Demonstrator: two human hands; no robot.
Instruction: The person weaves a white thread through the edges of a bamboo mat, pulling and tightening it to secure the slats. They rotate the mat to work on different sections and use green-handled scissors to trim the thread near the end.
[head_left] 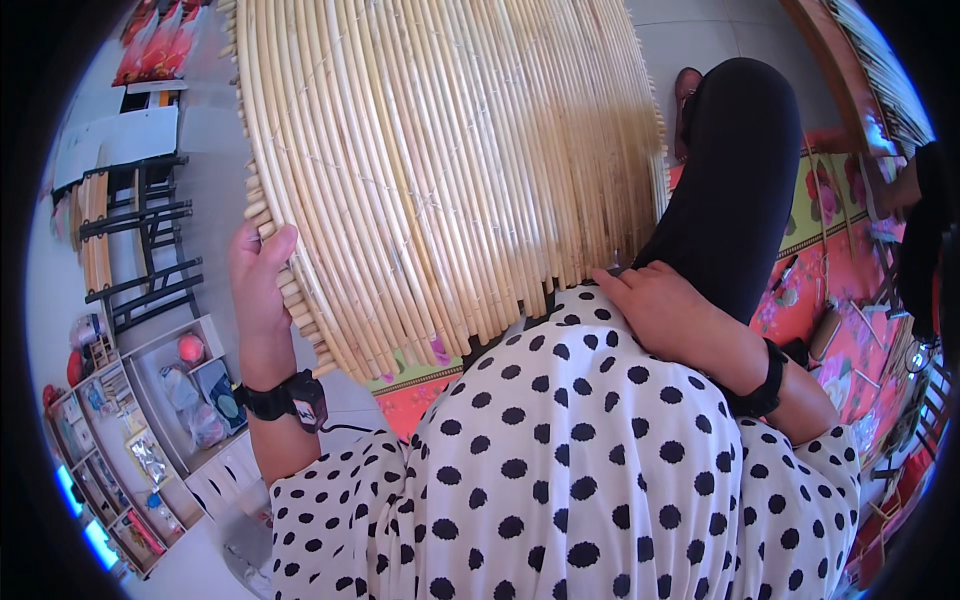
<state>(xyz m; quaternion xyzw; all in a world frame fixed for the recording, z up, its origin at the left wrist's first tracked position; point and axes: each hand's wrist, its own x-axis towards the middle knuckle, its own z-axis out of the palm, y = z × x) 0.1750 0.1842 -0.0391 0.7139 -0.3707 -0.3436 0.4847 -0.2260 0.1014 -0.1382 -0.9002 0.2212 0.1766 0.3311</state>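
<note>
A large mat of pale reed stalks (pixel 420 170), stitched in rows with thin thread, stands tilted before me over my lap. My left hand (pixel 262 268) is closed on its left edge, the thumb on the near face and the other fingers hidden behind. At the mat's lower right corner, my right hand (pixel 670 305) is closed, its thumb and fingers at the stalk ends; the fingertips are partly hidden. Dark bands circle both wrists, and a small box sits on the left one.
My dark-clad leg (pixel 740 170) is bent at the right. Folded black-framed stools (pixel 145 230) stand at the left, above a storage box (pixel 190 385) with bagged items. Floral red cloth (pixel 840 260) spreads at the right, with loose sticks. A brown wooden frame (pixel 830 75) rises at the far right.
</note>
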